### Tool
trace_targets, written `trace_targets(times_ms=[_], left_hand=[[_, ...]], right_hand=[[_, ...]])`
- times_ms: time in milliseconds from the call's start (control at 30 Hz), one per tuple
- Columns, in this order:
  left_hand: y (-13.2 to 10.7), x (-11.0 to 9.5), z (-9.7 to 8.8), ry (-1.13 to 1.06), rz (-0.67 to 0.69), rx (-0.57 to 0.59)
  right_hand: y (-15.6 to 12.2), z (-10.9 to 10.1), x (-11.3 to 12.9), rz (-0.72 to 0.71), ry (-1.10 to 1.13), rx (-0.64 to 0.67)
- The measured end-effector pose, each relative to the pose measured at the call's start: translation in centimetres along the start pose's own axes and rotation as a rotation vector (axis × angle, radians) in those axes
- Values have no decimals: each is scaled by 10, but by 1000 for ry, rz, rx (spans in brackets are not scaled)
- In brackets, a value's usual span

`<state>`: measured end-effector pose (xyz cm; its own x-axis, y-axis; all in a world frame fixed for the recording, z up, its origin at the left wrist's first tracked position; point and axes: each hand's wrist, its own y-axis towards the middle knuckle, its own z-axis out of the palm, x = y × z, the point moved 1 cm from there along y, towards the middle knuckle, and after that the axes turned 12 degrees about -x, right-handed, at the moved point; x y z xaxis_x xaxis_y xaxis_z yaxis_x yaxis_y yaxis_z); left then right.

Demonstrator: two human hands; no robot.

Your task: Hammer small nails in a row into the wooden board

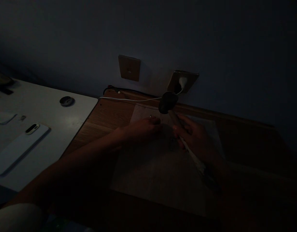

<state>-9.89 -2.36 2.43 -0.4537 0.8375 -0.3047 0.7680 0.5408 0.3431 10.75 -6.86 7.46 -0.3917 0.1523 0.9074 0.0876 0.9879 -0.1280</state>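
Note:
In the dim light my right hand [195, 137] is wrapped round the pale handle [173, 118] of a hammer. Its dark, rounded head [168, 102] points up and away, above the far part of a pale flat sheet [160, 180]. My left hand [144, 129] rests on the sheet to the left of the hammer, fingers curled in. A tiny bright tip shows by its knuckles; what it is, and whether the fingers hold anything, is too dark to tell. Small dark marks lie on the sheet between the hands.
The sheet lies on a wooden surface [100, 127] against the wall. Two wall plates [129, 67] are above, one with a white plug [183, 83] and cable. At left, a white table [73, 119] bears a phone [21, 149] and a small round object [66, 101].

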Motion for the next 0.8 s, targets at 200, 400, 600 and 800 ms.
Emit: trace_targets(times_ms=[200,400,600,800], left_hand=[[-1,-6,3,-33,15,8],[0,-11,-3,-137,-18,56],[2,11,-25,-379,-154,-5],[19,31,-37,-159,-167,-159]], right_hand=[[0,2,-2,-6,35,-18],[0,6,-5,13,87,-24],[-1,3,-1,5,85,-30],[0,1,-2,-12,113,-39]])
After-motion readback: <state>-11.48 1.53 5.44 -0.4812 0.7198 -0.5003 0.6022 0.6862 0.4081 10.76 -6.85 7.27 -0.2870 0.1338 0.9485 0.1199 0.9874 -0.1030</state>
